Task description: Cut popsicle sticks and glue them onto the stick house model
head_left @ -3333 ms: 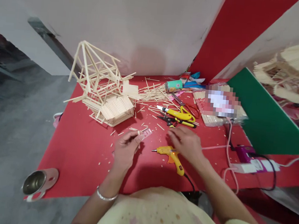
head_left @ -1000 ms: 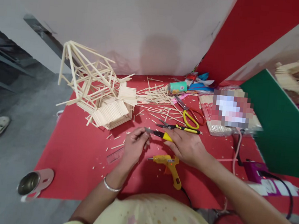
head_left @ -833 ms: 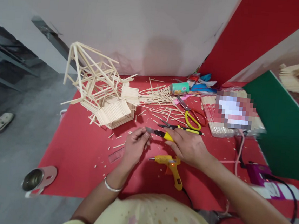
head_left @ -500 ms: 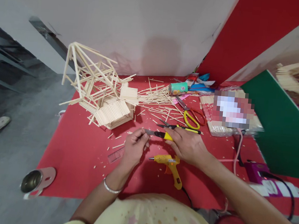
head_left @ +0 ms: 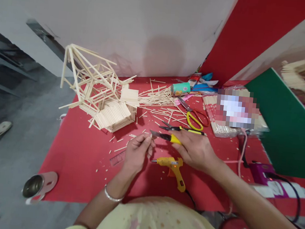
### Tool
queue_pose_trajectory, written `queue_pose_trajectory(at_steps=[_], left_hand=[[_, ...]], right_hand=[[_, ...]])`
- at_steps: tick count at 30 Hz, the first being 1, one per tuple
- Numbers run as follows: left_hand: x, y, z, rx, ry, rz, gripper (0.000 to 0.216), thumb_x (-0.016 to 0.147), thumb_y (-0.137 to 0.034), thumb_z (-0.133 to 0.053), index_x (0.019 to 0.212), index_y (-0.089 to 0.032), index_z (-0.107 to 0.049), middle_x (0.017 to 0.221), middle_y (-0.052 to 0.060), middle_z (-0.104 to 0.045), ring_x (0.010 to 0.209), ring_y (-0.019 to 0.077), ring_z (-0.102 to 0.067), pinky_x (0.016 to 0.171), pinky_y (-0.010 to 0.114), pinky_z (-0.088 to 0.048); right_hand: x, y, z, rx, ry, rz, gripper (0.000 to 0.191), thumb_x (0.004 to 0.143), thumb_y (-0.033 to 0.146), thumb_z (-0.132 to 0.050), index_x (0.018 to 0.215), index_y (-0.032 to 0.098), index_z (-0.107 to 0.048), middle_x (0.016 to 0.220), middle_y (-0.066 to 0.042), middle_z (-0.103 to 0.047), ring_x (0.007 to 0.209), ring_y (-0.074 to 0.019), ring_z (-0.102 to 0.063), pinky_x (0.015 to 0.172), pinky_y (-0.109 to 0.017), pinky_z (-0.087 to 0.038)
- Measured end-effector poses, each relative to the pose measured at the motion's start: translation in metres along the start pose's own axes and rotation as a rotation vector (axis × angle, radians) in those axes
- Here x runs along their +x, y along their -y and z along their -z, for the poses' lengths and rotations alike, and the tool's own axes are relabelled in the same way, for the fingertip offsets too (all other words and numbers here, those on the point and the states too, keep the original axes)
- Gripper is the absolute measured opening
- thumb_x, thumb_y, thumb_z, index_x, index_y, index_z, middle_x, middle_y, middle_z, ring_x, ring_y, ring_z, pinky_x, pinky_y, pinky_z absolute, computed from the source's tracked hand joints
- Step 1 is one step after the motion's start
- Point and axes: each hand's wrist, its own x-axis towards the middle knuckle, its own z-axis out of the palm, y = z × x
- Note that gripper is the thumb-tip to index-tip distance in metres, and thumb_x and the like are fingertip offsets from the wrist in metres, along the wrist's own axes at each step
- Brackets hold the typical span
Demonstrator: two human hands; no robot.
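Red sheeting is covering the counter [head_left: 77,165], with a grey wall rising behind it. At the near left corner a steel cup [head_left: 31,186] is sitting. Beyond it a half-built stick house [head_left: 100,91] is leaning beside a scatter of loose sticks [head_left: 156,97]. Near the middle the left hand [head_left: 135,154] is hovering low, its grip pinched tight at thumb and forefinger; whatever it is pinching is too small to make out. The yellow-handled cutter [head_left: 166,137] is pointing its blade tip at those fingertips, just beyond the glue gun [head_left: 173,165] lying on the counter. The right hand [head_left: 194,151] is wrapping the cutter's handles, grip closed around them. Further right, scissors [head_left: 195,117], a stick pack [head_left: 216,126] and a green board [head_left: 288,131] are resting. A clean snip, I judge, is calling for the piece sitting square and deep between the blades, with the left fingertips clear of the edge and both wrists away from the gun's nozzle.
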Motion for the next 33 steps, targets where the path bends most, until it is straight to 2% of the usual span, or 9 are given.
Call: queue_pose_trajectory(at_steps=[4, 15, 25, 33], left_hand=[[-0.001, 0.001, 0.005, 0.054, 0.001, -0.024, 0.028, 0.084, -0.042, -0.074, 0.075, -0.015, -0.068, 0.062, -0.001, -0.063, 0.041, 0.0048, -0.045, 0.039, 0.017, -0.034], [-0.006, -0.004, 0.008, 0.129, 0.113, -0.008, 0.038, 0.089, -0.049, -0.066, 0.071, -0.016, -0.062, 0.05, -0.004, -0.048, 0.041, 0.0055, -0.035, 0.043, 0.02, -0.024], [-0.01, -0.004, 0.012, 0.119, 0.129, -0.002, 0.035, 0.089, -0.048, -0.066, 0.076, -0.016, -0.063, 0.054, -0.003, -0.05, 0.042, 0.0048, -0.034, 0.043, 0.02, -0.024], [-0.015, -0.001, 0.009, 0.044, 0.128, 0.02, 0.03, 0.086, -0.044, -0.071, 0.081, -0.015, -0.068, 0.057, -0.003, -0.053, 0.042, 0.0036, -0.033, 0.045, 0.02, -0.026]], right_hand=[[0.004, 0.017, -0.002, -0.028, -0.029, 0.055, 0.041, 0.103, 0.043, -0.042, 0.122, 0.015, -0.065, 0.1, -0.01, -0.074, 0.083, -0.0184, -0.07, 0.068, -0.028, -0.047], [-0.001, 0.013, -0.002, -0.067, -0.015, 0.086, 0.04, 0.103, 0.04, -0.043, 0.124, 0.014, -0.065, 0.105, -0.012, -0.073, 0.085, -0.0189, -0.068, 0.068, -0.028, -0.047], [-0.002, 0.015, -0.001, -0.09, -0.037, 0.121, 0.04, 0.103, 0.041, -0.041, 0.124, 0.015, -0.063, 0.104, -0.011, -0.073, 0.083, -0.0181, -0.067, 0.068, -0.028, -0.045], [-0.006, 0.007, -0.011, -0.05, -0.044, 0.143, 0.039, 0.104, 0.041, -0.04, 0.123, 0.015, -0.061, 0.098, -0.011, -0.071, 0.082, -0.0176, -0.064, 0.068, -0.027, -0.044]])
